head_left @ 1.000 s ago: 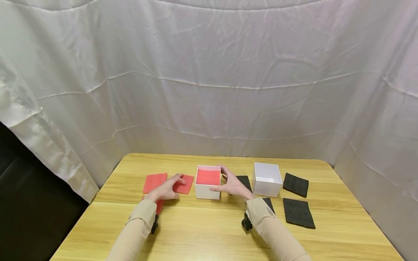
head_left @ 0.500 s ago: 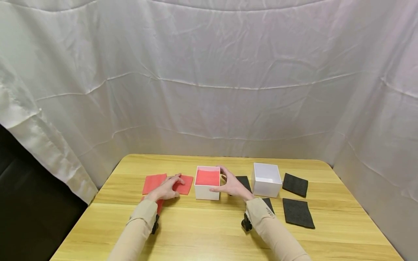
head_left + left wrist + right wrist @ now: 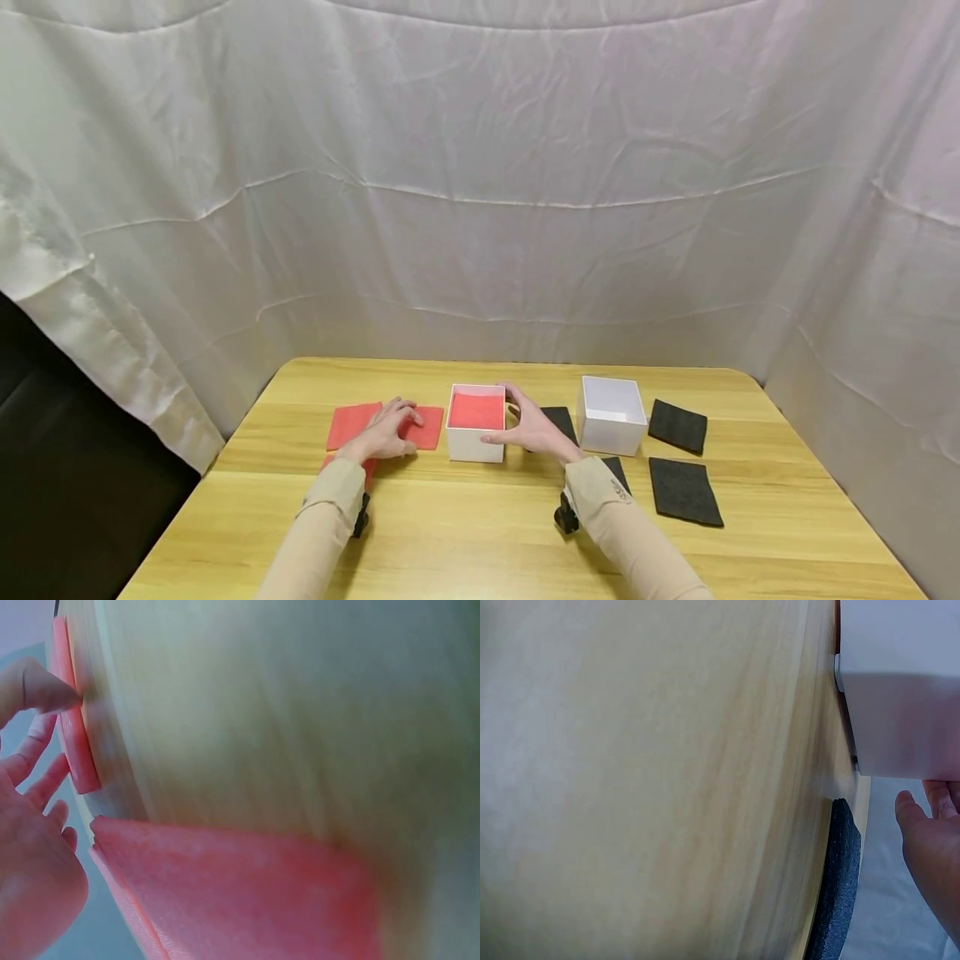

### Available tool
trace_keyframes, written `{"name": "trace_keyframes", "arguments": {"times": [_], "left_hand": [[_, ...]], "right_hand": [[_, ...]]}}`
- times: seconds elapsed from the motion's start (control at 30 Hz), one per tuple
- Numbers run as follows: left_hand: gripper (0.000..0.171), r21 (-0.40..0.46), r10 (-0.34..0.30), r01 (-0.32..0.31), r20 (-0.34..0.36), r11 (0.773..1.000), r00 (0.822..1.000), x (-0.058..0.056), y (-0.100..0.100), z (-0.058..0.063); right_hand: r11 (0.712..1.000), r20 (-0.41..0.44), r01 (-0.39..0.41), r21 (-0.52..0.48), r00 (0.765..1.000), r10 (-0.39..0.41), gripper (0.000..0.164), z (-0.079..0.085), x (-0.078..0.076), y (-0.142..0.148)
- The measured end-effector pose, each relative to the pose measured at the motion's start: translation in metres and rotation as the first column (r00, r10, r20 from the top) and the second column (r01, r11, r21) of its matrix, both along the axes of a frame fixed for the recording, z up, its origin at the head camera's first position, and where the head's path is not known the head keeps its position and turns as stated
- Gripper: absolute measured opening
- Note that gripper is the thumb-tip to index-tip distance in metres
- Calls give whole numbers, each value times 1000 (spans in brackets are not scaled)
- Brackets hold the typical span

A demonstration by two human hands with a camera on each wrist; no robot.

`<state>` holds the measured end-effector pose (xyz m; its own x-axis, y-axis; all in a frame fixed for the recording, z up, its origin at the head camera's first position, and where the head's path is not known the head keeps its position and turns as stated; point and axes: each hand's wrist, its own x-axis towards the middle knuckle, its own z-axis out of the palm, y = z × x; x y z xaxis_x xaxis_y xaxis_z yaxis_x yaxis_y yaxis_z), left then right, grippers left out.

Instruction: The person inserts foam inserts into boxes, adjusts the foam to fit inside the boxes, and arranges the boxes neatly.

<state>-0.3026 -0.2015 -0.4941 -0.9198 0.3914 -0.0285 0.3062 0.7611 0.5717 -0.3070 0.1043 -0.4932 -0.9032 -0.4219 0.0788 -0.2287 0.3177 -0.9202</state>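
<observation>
My left hand (image 3: 384, 435) is over a red square pad (image 3: 426, 428), fingers spread and loosely bent. In the left wrist view the thumb (image 3: 56, 691) touches the edge of that pad (image 3: 81, 761) and the other fingers reach behind it. To the right stands a white box (image 3: 476, 448) with a red pad (image 3: 477, 410) inside, just below its rim. My right hand (image 3: 531, 431) rests at this box's right side, thumb toward the front corner and fingers toward the back. The right wrist view shows the fingers right at the box wall (image 3: 904, 720).
Two more red pads (image 3: 352, 425) lie left of and partly under the left forearm. A second white box (image 3: 611, 436) stands at the right, with a pale piece inside. Black square pads (image 3: 684, 492) lie around it, some partly behind my right arm. A pale curtain (image 3: 480, 250) hangs behind the table.
My left hand has shifted slightly right over the red pad, its fingers bending a little more. The right hand and the boxes stay in place.
</observation>
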Motion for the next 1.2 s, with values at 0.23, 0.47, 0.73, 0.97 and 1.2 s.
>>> {"name": "trace_keyframes", "arguments": {"times": [0.23,0.47,0.73,0.97,1.2], "left_hand": [[40,-15,21,-21,-4,1000,1000,-2,-1,-1],[45,-13,14,-14,-28,1000,1000,-3,0,0],[52,21,57,-56,-36,998,998,-2,4,0],[58,39,88,-86,-55,996,995,-2,5,0],[64,147,76,-70,-40,987,996,-1,2,-1]], "right_hand": [[1000,-2,-6,-18,1000,5,92,-1,-2,0],[1000,-16,-4,-21,1000,4,90,-1,-2,-1],[1000,-17,-8,-13,1000,8,91,-1,-1,-1],[1000,-13,-4,-12,1000,4,90,-1,-1,-1],[1000,-17,-3,-26,1000,2,86,-2,-1,-1]]}}
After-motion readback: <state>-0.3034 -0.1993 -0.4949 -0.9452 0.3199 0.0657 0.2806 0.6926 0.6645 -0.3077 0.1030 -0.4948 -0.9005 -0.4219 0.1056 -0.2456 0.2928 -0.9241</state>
